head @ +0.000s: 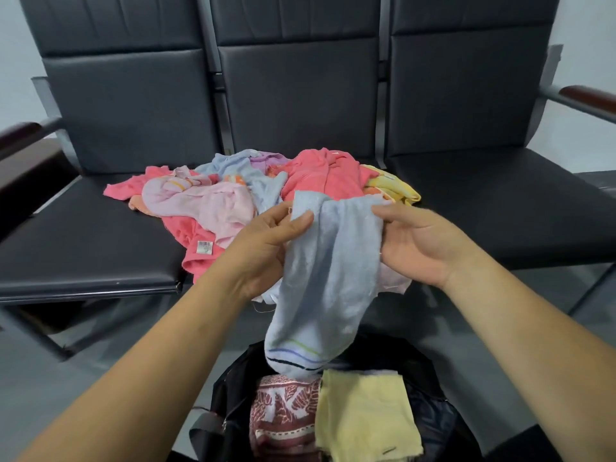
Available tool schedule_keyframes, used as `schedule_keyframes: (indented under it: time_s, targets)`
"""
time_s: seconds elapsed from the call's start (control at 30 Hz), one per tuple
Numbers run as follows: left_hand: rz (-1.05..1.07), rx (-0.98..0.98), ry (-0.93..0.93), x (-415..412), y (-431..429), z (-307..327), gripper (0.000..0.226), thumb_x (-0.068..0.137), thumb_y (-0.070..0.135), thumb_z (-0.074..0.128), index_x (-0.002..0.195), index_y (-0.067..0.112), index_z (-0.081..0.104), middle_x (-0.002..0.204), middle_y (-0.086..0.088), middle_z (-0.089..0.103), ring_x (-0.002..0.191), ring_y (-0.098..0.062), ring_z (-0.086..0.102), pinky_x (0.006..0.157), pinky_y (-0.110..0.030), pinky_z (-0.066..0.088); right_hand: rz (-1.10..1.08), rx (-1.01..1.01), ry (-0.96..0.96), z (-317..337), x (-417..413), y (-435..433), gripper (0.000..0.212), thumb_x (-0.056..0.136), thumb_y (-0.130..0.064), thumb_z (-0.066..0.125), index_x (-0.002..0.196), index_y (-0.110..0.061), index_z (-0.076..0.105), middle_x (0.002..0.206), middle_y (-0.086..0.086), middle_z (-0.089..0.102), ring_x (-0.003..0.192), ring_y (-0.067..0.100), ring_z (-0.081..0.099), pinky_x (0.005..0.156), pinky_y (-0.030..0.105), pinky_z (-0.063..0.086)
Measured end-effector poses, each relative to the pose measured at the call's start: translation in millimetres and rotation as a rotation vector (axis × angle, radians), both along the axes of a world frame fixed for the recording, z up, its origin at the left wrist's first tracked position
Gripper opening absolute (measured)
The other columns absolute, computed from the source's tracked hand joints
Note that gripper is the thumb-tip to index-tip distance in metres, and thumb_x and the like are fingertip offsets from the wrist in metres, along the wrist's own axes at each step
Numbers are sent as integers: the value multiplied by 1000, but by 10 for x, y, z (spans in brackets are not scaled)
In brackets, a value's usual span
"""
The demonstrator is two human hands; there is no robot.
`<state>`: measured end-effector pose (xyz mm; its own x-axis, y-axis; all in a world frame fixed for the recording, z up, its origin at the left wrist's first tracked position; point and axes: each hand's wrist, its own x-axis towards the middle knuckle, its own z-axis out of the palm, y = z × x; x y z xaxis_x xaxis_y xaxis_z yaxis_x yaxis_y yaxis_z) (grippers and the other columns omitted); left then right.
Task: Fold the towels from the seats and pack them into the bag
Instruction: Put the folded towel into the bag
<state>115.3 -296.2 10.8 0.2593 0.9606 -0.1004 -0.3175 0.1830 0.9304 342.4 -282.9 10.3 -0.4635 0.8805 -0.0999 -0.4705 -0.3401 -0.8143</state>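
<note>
left hand [266, 243], right hand [421, 243] pinch limp pale-blue terry towel [330, 281] | striped hem over black bag [233, 388]

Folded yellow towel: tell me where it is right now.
In the head view the folded yellow towel lies in the open black bag at bottom centre, right of the red patterned towel and just below the hanging blue towel.

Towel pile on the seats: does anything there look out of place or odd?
Yes. The towel pile is a crumpled heap, not folded, and a coral towel with a white label droops over the front edge of the seats.
</note>
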Motion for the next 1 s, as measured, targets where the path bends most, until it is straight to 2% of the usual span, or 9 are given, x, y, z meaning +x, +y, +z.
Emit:
schedule_keyframes:
  time_s: [0.13, 0.23, 0.4, 0.53, 0.63, 0.7, 0.83, 0.9, 1.0]
  targets:
    - [81, -43, -31, -113, 40, -2, 48, 84, 9, 74, 130, 1, 63, 121, -15, 71, 112, -30, 68, 100, -40, 55, 45, 64, -362, 4, -57, -56, 39, 89, -9, 65, 127, 2, 65, 124, 17, 71, 118, 30, 68, 84, 38, 61]
    - [165, -70, 53, -190, 54, 38, 37, 92, 13, 67, 126, -2, 65, 123, -18, 70, 112, -32, 67, 97, -40, 55, -83, 71, -201, 56, -52, -42, 35, 94, -3, 60, 128, 5, 62, 127, 20, 69, 119, 32, 67, 96, 41, 58]
    - [284, 88, 288, -299, 42, 76, 19, 99, 17, 63, 84, 6, 65, 70, 0, 64, 62, -13, 59, 60, -25, 53, -164, 56, 10, 103, -44, 1, 49, 90, -7, 64, 139, -4, 58, 132, 15, 67, 119, 27, 67, 94, 38, 57]
    - [286, -22, 65, -322, 46, 95, 23, 102, 19, 57, 106, -1, 66, 97, -7, 76, 87, -18, 74, 70, -29, 60, -208, -23, 118, 123, -21, 8, 54, 89, -5, 63, 142, -1, 55, 134, 17, 65, 117, 25, 68, 93, 35, 58]
    - [93, -44, -109, -313, 23, 131, 39, 97, 18, 61, 132, 0, 61, 128, -14, 69, 119, -24, 67, 99, -36, 55, -175, 3, -4, 119, 6, 28, 47, 92, -3, 61, 139, 0, 57, 130, 16, 68, 117, 25, 69, 92, 36, 58]
    - [44, -4, -49, -319, 21, 114, 42, 93, 7, 62, 134, -3, 58, 132, -18, 66, 124, -27, 64, 105, -36, 52, -183, 30, -118, 79, 35, 47, 40, 96, -5, 59, 136, 0, 59, 130, 15, 68, 120, 28, 67, 99, 42, 55]
    - [227, 132, 347, -351, 34, 62, 17, 98, 2, 60, 112, 5, 70, 109, -17, 75, 103, -28, 73, 89, -33, 59, -285, 51, -319, 13, 88, 74, 25, 101, -3, 54, 123, 5, 64, 120, 18, 72, 118, 33, 68, 96, 48, 55]
    - [301, 200, 509, -355, 30, 40, 12, 103, 13, 57, 107, 14, 68, 104, -16, 75, 96, -29, 74, 88, -39, 61, -271, 34, -285, 10, 84, 67, 27, 102, -3, 53, 126, 5, 63, 123, 18, 71, 118, 32, 68, 98, 47, 55]
    - [248, 160, 434, -298, -9, 75, 13, 107, 21, 49, 106, 18, 62, 96, -11, 72, 82, -24, 74, 75, -37, 62, -210, -29, -77, 60, 30, 16, 31, 101, -6, 55, 130, 0, 62, 126, 16, 70, 117, 27, 68, 95, 41, 58]
